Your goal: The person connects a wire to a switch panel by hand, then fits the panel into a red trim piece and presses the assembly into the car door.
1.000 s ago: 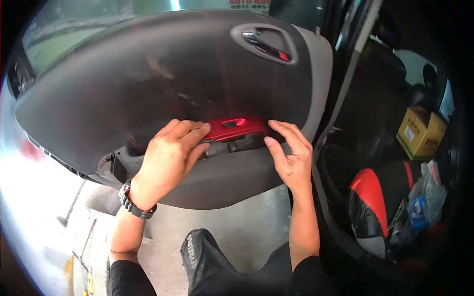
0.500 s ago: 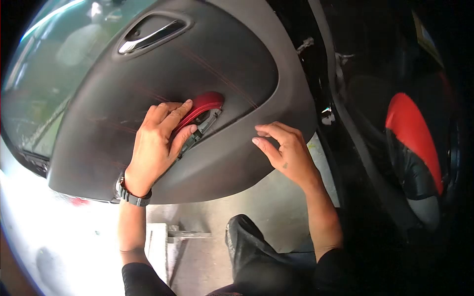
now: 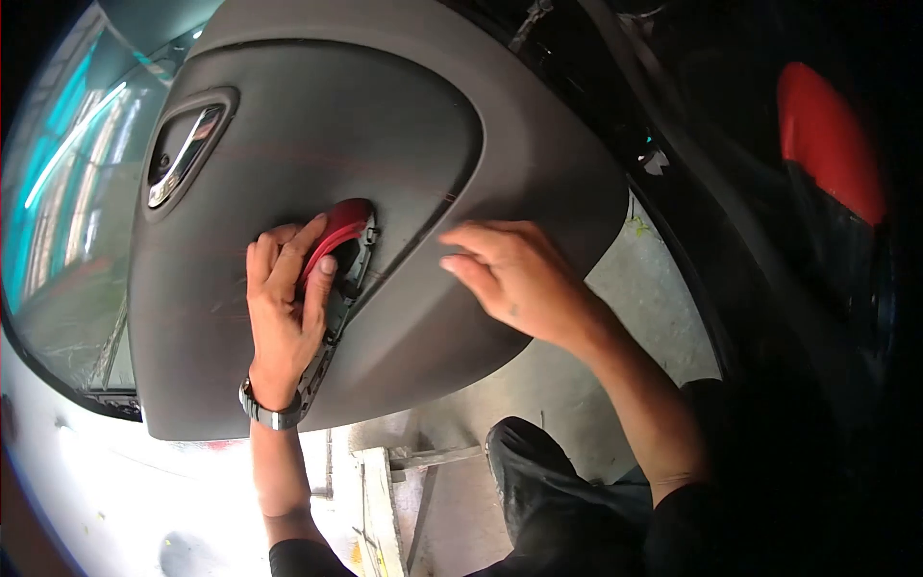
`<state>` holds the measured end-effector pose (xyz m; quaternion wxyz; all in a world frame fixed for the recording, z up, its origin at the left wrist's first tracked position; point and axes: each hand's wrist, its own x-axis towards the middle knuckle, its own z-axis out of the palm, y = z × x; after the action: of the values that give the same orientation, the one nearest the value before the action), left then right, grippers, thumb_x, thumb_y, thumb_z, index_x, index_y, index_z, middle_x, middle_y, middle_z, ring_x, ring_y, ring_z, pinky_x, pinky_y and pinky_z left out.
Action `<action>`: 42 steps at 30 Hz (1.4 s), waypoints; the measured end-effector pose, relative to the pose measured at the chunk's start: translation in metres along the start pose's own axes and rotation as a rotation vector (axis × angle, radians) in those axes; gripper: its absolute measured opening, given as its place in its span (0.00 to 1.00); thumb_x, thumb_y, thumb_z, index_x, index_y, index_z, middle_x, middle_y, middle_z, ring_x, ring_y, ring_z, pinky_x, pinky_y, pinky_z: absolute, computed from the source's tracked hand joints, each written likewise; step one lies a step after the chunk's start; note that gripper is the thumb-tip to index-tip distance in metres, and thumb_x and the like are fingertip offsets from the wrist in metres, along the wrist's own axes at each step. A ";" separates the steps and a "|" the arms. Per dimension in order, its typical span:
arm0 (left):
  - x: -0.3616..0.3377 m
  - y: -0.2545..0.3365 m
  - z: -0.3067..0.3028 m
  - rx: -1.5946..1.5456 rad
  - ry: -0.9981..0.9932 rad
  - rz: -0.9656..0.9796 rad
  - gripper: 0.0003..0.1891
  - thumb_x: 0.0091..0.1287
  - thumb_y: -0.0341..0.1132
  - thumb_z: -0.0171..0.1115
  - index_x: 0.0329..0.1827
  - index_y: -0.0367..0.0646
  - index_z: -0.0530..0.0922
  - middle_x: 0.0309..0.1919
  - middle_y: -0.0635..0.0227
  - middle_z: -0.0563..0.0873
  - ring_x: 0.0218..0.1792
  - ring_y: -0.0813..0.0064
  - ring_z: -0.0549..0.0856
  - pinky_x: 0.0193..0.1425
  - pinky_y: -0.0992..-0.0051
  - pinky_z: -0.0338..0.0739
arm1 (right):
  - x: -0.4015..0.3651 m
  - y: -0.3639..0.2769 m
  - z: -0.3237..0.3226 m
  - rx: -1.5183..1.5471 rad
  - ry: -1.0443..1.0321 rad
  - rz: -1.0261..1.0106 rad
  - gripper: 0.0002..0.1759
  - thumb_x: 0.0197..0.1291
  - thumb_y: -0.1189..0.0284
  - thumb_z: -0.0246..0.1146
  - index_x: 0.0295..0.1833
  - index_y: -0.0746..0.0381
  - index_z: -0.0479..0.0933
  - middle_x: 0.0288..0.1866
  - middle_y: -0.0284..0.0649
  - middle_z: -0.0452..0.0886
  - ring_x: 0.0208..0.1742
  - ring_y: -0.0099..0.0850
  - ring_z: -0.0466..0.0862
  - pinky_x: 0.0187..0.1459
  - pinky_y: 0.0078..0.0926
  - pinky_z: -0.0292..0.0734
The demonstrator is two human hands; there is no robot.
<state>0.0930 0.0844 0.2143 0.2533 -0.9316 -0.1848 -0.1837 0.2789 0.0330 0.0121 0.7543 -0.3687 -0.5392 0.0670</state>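
Observation:
A dark grey car door panel with red stitching fills the middle of the view. My left hand, with a watch on the wrist, grips a curved red trim piece against the panel. Along the trim's right side runs a grey clipped edge, which continues down past my wrist. To the right, my right hand hovers over the lower panel, fingers apart and holding nothing. The chrome door handle sits in its recess at the upper left.
Window glass lies at the left. A red and black seat is at the right, inside the dark car body. Below are a pale wooden stand, the floor and my dark-clothed leg.
The view has turned, so the panel appears rotated and the handle further left. My right hand is nearer the red trim. My left hand still grips it, and more of the clipped edge shows.

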 end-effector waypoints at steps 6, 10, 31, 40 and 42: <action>0.001 0.003 -0.001 0.028 -0.032 -0.023 0.19 0.81 0.35 0.66 0.70 0.38 0.86 0.53 0.57 0.84 0.56 0.59 0.81 0.66 0.62 0.77 | 0.014 0.011 0.043 0.383 0.041 0.157 0.15 0.76 0.76 0.64 0.63 0.70 0.83 0.46 0.61 0.90 0.49 0.58 0.91 0.50 0.47 0.86; 0.001 0.003 0.000 0.058 -0.033 -0.010 0.19 0.81 0.36 0.66 0.70 0.37 0.86 0.53 0.56 0.83 0.55 0.58 0.82 0.65 0.62 0.78 | 0.019 0.015 0.048 0.377 0.101 0.125 0.14 0.77 0.76 0.64 0.62 0.70 0.83 0.47 0.61 0.90 0.49 0.58 0.91 0.51 0.48 0.86; 0.017 0.004 0.008 0.341 -0.016 0.127 0.20 0.77 0.42 0.72 0.65 0.39 0.89 0.44 0.58 0.87 0.42 0.59 0.87 0.48 0.62 0.83 | -0.003 0.053 0.034 0.510 0.171 0.051 0.06 0.76 0.79 0.64 0.50 0.71 0.85 0.36 0.47 0.89 0.34 0.35 0.90 0.37 0.29 0.83; 0.012 -0.001 0.015 0.394 0.036 0.167 0.18 0.83 0.40 0.66 0.67 0.38 0.88 0.47 0.57 0.89 0.45 0.60 0.90 0.51 0.65 0.85 | -0.007 0.064 0.035 0.668 0.205 0.086 0.11 0.82 0.76 0.61 0.55 0.71 0.87 0.32 0.39 0.88 0.28 0.22 0.88 0.32 0.19 0.82; 0.010 0.000 0.016 0.433 0.048 0.166 0.18 0.83 0.39 0.66 0.67 0.38 0.88 0.48 0.56 0.90 0.45 0.60 0.91 0.52 0.65 0.85 | -0.006 0.064 0.034 0.713 0.216 0.123 0.11 0.83 0.75 0.62 0.55 0.71 0.87 0.31 0.39 0.88 0.27 0.21 0.88 0.31 0.19 0.82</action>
<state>0.1057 0.0958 0.2055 0.4659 -0.8629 -0.1365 -0.1404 0.2657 0.0926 -0.0277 0.8822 -0.1195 -0.3762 0.2567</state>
